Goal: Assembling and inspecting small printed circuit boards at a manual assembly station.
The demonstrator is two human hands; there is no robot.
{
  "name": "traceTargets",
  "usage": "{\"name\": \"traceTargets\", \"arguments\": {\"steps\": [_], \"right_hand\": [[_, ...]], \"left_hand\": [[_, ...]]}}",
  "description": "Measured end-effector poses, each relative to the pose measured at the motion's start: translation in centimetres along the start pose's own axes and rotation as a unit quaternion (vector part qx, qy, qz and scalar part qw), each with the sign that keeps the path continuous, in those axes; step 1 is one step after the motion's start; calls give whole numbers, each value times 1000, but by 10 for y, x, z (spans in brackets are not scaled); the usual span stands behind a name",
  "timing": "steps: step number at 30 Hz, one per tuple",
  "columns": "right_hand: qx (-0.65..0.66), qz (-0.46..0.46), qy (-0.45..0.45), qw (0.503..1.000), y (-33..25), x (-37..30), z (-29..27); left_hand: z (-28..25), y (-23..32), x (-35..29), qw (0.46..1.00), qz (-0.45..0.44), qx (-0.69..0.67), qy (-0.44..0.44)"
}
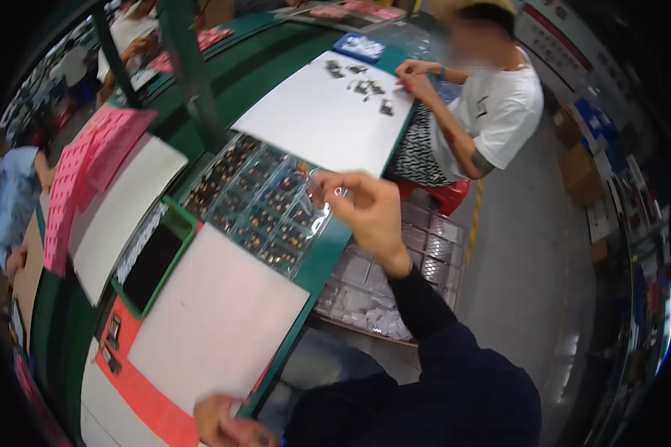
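Observation:
My right hand [369, 216] reaches over the right edge of a clear compartment tray [276, 160] full of small dark and copper-coloured parts. Its thumb and fingers are pinched together beside the tray's shiny rim; what lies between them, if anything, I cannot make out. Down at the lower edge, my left hand [231, 426] is at the near corner of a white sheet [209, 313]. That hand is smeared by motion and partly cut off, so its fingers do not show clearly. Under the white sheet lies an orange-red sheet [153, 398].
A green bin [183, 210] stands left of the white sheet, with small metal parts [113, 331] nearby. Pink foam trays [71, 186] rest at left. Ahead, a co-worker [492, 104] sits at a white board [328, 112] bearing several dark parts. Stacked clear trays [432, 238] stand right of the bench.

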State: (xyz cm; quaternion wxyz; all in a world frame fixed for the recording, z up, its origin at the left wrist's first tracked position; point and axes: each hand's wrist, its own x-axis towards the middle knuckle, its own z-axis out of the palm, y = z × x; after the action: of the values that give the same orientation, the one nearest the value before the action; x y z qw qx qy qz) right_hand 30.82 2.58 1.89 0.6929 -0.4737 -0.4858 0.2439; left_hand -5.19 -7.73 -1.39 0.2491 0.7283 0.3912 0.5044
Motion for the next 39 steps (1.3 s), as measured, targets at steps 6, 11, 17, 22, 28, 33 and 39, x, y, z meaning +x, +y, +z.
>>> {"name": "traceTargets", "arguments": {"steps": [6, 11, 17, 22, 28, 33, 39], "right_hand": [[300, 275, -187, 894, -23, -101, 74], [182, 283, -282, 898, -32, -76, 93], [-275, -29, -248, 929, 32, 71, 110], [-394, -53, -265, 879, 79, 116, 159], [-549, -116, -258, 786, 91, 108, 186], [-468, -43, -275, 839, 88, 106, 189], [-475, -31, -286, 832, 84, 107, 180]], "left_hand": [[92, 39, 77, 947, -200, -241, 65], [56, 19, 81, 894, -334, -273, 119], [26, -16, 77, 867, -384, -295, 121], [22, -22, 77, 876, -399, -256, 92], [13, -32, 75, 874, -392, -280, 67], [7, -32, 71, 875, -387, -285, 55], [14, -43, 67, 900, -350, -253, 62]]}}
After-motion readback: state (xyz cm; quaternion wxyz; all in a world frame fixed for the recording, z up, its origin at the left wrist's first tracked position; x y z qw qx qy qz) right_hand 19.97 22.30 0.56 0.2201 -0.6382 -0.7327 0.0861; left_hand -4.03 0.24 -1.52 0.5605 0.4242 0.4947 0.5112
